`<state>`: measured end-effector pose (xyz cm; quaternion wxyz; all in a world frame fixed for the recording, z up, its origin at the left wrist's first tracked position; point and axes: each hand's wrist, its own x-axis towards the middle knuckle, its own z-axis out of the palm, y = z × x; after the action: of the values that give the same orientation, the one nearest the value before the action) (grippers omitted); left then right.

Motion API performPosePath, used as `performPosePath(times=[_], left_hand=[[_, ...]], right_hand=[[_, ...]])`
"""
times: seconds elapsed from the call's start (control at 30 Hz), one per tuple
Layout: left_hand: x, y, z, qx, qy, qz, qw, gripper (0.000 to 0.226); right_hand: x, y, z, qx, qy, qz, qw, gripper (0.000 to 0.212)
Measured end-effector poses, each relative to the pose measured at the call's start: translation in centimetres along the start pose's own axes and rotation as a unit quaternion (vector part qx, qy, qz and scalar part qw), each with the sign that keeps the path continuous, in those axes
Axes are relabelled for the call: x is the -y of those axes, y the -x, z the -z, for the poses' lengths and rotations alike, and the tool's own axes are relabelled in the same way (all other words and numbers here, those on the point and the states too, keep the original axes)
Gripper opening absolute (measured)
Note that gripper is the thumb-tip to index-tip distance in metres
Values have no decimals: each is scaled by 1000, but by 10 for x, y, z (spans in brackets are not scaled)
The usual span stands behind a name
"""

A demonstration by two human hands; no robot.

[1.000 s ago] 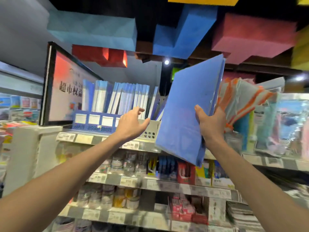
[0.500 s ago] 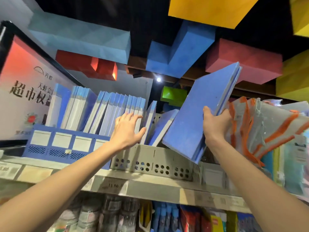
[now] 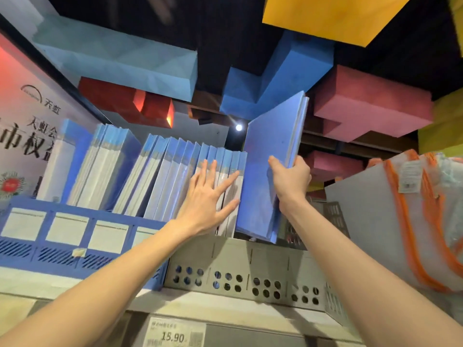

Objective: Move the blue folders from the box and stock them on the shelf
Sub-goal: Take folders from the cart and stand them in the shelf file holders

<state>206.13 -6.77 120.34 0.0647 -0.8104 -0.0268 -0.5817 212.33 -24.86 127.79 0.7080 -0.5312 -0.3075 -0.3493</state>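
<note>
poster (image 3: pixel 25 126): cut at left edge | price label (image 3: pixel 175 333): print illegible | right hand (image 3: pixel 292 180) fingertips: behind folder (image 3: pixel 270 146)

Scene dim overall; the ceiling (image 3: pixel 225 33) above you reads near black. One small spotlight (image 3: pixel 238 127) is the only lamp you can see, blown out to a white dot with faint streaked flare. An orange glow lights one face of the red ceiling block (image 3: pixel 160 113). Soft frontal light falls evenly on your forearms and the shelved folders (image 3: pixel 175 176). The blue folder (image 3: pixel 270 156) your right hand (image 3: pixel 290 179) grips looks slightly soft and grainy. Wide-angle distortion stretches the edges; the sign (image 3: pixel 22 126) at left leans. The price label (image 3: pixel 175 333) is blurred, its figures still legible.
</note>
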Motion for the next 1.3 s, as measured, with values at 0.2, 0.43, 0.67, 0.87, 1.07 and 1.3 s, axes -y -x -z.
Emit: performPosePath(times=[0.2, 0.43, 0.67, 0.87, 1.07, 1.3], left_hand=[[8, 4, -20, -36, -27, -32, 998, 66], [4, 7, -19, -21, -3, -29, 999, 86], [3, 9, -18, 1, -35, -30, 999, 112], [5, 5, -21, 2, -38, -42, 998, 111], [8, 5, -23, 5, -35, -43, 998, 105], [9, 6, -23, -8, -27, -44, 999, 99]], right_hand=[[-19, 0, -31, -18, -3, -4, 1000, 20], [-42, 7, -50, -6, -26, 10, 1000, 44], [-61, 11, -66, 18, -62, -11, 998, 41], [-77, 22, -57, 73, -73, -22, 994, 45], [-93, 20, -37, 213, -46, -42, 975, 29], [-99, 25, -15, 339, -50, -127, 931, 48]])
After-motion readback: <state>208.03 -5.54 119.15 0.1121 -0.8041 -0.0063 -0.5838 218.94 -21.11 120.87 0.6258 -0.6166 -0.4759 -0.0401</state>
